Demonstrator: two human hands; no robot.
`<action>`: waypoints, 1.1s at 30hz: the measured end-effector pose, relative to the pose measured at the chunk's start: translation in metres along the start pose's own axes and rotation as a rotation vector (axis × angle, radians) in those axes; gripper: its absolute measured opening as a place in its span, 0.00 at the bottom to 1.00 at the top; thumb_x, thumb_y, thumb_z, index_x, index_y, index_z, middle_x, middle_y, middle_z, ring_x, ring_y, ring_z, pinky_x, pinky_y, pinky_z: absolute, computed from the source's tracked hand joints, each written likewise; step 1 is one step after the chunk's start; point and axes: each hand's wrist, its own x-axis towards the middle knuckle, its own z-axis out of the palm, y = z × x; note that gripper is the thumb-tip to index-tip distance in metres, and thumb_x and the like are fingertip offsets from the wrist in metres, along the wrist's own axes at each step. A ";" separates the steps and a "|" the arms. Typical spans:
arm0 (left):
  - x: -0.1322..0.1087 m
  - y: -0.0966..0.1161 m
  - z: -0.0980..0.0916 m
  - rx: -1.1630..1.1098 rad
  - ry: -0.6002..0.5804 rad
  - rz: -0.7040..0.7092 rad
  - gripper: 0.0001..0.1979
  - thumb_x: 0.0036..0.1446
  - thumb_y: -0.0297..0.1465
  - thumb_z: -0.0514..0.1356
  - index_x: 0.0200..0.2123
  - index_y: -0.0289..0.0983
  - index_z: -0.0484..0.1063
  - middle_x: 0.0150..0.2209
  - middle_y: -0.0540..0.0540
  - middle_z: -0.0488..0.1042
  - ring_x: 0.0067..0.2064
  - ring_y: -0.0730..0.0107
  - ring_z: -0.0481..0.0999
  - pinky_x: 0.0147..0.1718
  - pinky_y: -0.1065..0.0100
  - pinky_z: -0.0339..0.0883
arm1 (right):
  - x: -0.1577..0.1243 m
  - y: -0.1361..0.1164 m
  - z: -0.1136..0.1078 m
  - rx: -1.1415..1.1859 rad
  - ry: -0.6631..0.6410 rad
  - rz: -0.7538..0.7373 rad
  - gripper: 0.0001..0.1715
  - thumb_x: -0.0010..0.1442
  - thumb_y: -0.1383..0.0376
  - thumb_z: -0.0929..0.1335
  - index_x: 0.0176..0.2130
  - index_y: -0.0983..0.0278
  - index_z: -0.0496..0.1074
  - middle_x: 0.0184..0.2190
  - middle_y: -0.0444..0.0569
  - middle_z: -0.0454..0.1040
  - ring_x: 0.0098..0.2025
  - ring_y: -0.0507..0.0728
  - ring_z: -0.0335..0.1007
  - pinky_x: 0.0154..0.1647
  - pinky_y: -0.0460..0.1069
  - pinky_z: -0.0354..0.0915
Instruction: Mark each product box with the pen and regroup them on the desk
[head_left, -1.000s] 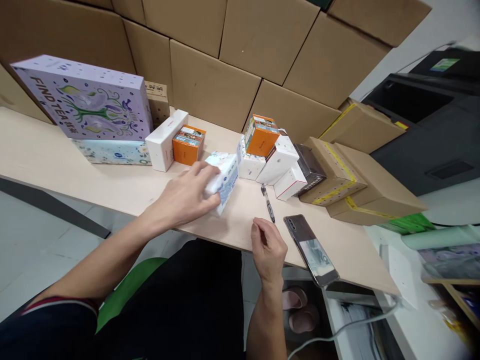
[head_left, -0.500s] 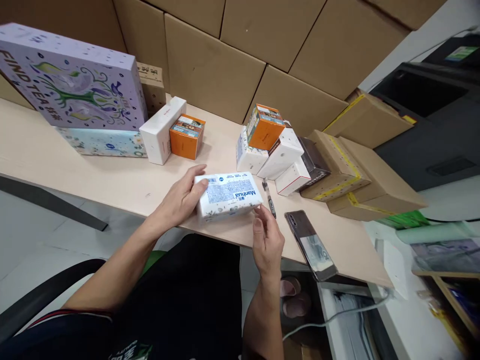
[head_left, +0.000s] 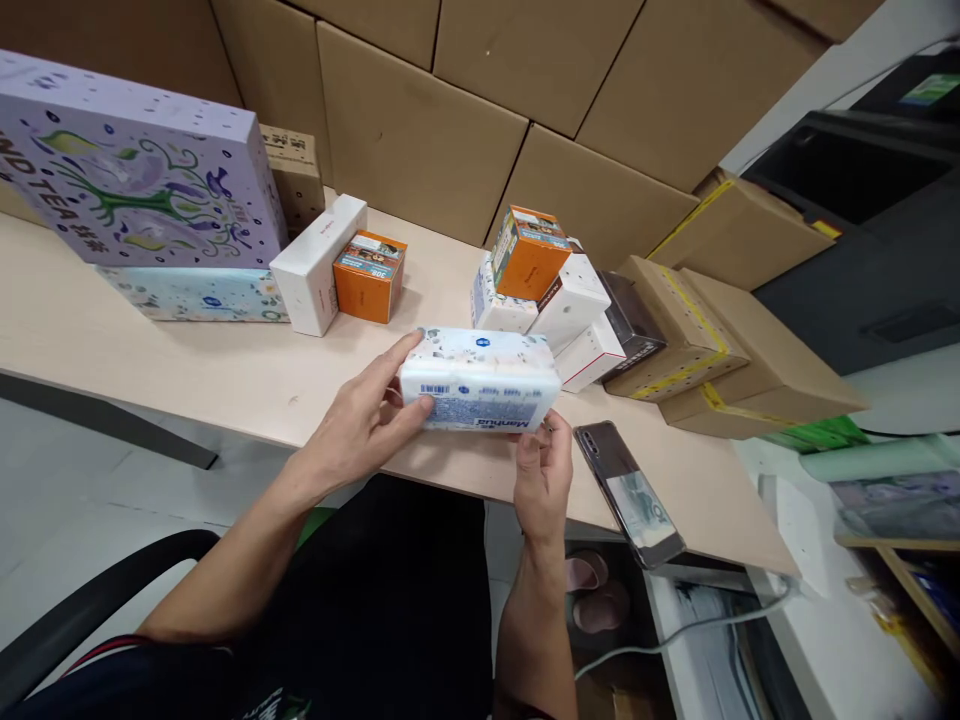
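A white and blue tissue pack (head_left: 481, 380) with printed text is held between my two hands above the front of the desk. My left hand (head_left: 367, 415) grips its left end, with the thumb on the printed side. At the lower right corner, my right hand (head_left: 544, 470) holds the pack with thumb and bent fingers. Its floral face and part of the text side show. Behind the pack stand an orange box (head_left: 529, 252) on top of another tissue pack (head_left: 499, 300) and white boxes (head_left: 574, 300).
A purple tea box (head_left: 150, 180) rests on a floral pack (head_left: 202, 293) at left, beside a white box (head_left: 319, 265) and an orange box (head_left: 370, 276). A phone (head_left: 628, 495) lies right of my hand. Cartons (head_left: 420, 130) line the back; more cartons (head_left: 750, 360) stand at right.
The tissue pack has been turned in my hands, so its floral face now shows on top and the text side faces me. It has shifted slightly right and covers the pen.
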 end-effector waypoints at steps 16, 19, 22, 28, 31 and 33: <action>0.002 -0.016 0.014 -0.240 0.042 -0.068 0.29 0.71 0.51 0.53 0.64 0.41 0.73 0.65 0.39 0.74 0.66 0.48 0.73 0.65 0.50 0.66 | 0.003 -0.003 -0.002 -0.084 -0.058 0.027 0.31 0.70 0.42 0.63 0.59 0.59 0.72 0.51 0.53 0.78 0.52 0.61 0.73 0.54 0.57 0.68; -0.001 -0.015 0.014 -0.377 0.104 -0.035 0.24 0.71 0.49 0.56 0.59 0.41 0.75 0.63 0.40 0.76 0.64 0.51 0.75 0.63 0.52 0.68 | 0.001 -0.001 -0.002 0.008 -0.003 -0.013 0.34 0.69 0.41 0.64 0.60 0.61 0.70 0.52 0.54 0.78 0.52 0.62 0.75 0.54 0.58 0.70; -0.003 -0.016 0.015 -0.486 0.175 -0.045 0.17 0.70 0.47 0.59 0.47 0.41 0.77 0.60 0.41 0.77 0.62 0.53 0.76 0.61 0.54 0.70 | -0.002 -0.001 -0.003 0.036 0.037 0.005 0.35 0.68 0.38 0.62 0.55 0.62 0.72 0.50 0.55 0.79 0.53 0.63 0.76 0.52 0.57 0.72; 0.000 -0.012 0.015 -0.357 0.219 -0.102 0.20 0.68 0.50 0.60 0.34 0.39 0.73 0.50 0.41 0.80 0.54 0.57 0.79 0.53 0.58 0.74 | -0.001 -0.002 -0.003 0.002 0.053 0.038 0.30 0.69 0.41 0.63 0.51 0.62 0.74 0.49 0.54 0.80 0.52 0.62 0.76 0.53 0.58 0.72; 0.001 -0.009 0.015 -0.283 0.194 -0.173 0.20 0.66 0.51 0.61 0.41 0.39 0.74 0.46 0.42 0.81 0.46 0.59 0.81 0.43 0.60 0.76 | -0.001 -0.003 -0.003 -0.008 0.060 0.025 0.28 0.69 0.42 0.64 0.51 0.61 0.74 0.50 0.54 0.80 0.53 0.63 0.77 0.54 0.59 0.72; 0.001 -0.007 0.015 -0.273 0.154 -0.231 0.22 0.65 0.52 0.62 0.47 0.39 0.74 0.41 0.43 0.81 0.40 0.61 0.81 0.36 0.62 0.76 | -0.001 -0.004 -0.002 0.007 0.061 0.020 0.25 0.69 0.44 0.65 0.51 0.60 0.74 0.52 0.55 0.80 0.55 0.63 0.77 0.55 0.59 0.73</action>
